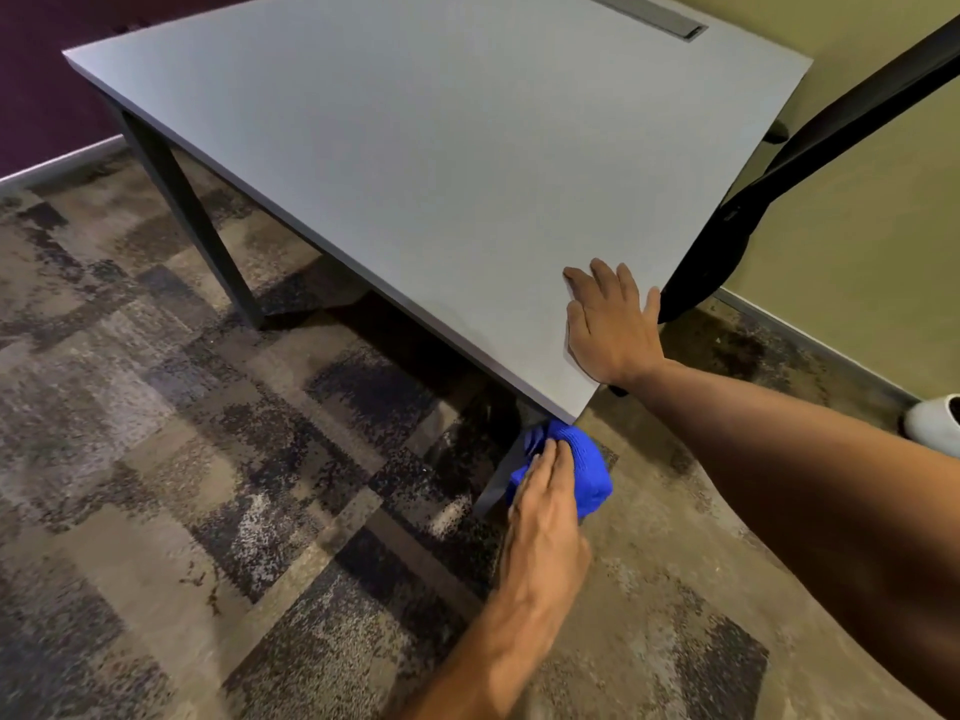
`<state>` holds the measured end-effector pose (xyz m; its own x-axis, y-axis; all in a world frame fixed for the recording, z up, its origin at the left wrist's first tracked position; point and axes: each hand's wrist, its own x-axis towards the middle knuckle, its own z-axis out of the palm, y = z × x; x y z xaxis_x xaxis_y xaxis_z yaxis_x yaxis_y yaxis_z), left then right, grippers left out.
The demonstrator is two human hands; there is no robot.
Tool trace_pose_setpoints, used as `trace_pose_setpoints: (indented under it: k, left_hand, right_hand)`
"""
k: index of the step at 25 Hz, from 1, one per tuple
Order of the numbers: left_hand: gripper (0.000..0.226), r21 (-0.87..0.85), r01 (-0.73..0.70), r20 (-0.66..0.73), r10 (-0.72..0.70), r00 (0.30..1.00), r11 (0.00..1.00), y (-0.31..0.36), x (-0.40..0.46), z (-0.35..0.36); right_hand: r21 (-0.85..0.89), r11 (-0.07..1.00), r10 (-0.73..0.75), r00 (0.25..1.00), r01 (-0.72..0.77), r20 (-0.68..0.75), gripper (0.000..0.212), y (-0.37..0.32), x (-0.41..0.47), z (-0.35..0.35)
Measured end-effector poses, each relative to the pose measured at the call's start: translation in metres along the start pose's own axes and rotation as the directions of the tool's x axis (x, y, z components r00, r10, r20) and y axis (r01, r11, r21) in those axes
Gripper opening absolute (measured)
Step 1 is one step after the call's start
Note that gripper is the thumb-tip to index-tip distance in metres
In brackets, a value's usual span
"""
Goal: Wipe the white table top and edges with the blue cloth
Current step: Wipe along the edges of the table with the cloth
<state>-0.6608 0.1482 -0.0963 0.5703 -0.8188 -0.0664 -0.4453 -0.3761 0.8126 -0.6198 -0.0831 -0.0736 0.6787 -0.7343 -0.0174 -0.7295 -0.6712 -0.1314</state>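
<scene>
while the patterned carpet [182, 459] fills the left of the view, a dark table leg [182, 200] slants down from the white surface [415, 148], whose near corner points toward the camera. just under that corner the left hand [545, 517] presses the blue cloth [584, 470] against the near leg, fingers laid flat over the bunched fabric. to the right, the right hand [613, 324] rests palm down on the surface by its corner, fingers spread and holding nothing. further right a black chair [753, 200] stands beside the surface edge, and a white shoe [935, 423] sits by the wall.
</scene>
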Motion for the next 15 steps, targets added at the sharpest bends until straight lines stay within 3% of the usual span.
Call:
trace_pose_setpoints:
  k: [2,4,8,11,15]
  left_hand:
    - [0.083,-0.054,-0.035,-0.049,0.033,0.998,0.998,-0.015,-0.008,-0.014]
    - [0.082,-0.128,-0.001,-0.198,-0.024,0.980,0.992,-0.034,-0.006,-0.034]
    - [0.063,-0.338,0.060,-0.459,-0.220,0.861,0.939,-0.075,0.035,-0.088]
    - [0.051,-0.552,0.059,-0.469,-0.368,0.803,0.832,-0.098,0.077,-0.129]
    - [0.053,-0.498,0.110,-0.559,-0.415,0.718,0.860,-0.110,0.124,-0.159]
  right_hand:
    - [0.008,1.000,-0.004,1.000,0.004,-0.002,0.054,-0.001,-0.001,0.000]
    - [0.013,1.000,-0.012,1.000,0.012,-0.004,0.055,0.000,0.000,0.001]
    - [0.008,1.000,-0.022,1.000,0.022,-0.007,0.056,0.001,0.002,0.002]
    - [0.005,1.000,-0.024,1.000,0.024,-0.005,0.055,0.000,0.003,0.002]
    - [-0.013,0.999,-0.029,0.999,0.029,-0.018,0.055,0.002,0.005,0.005]
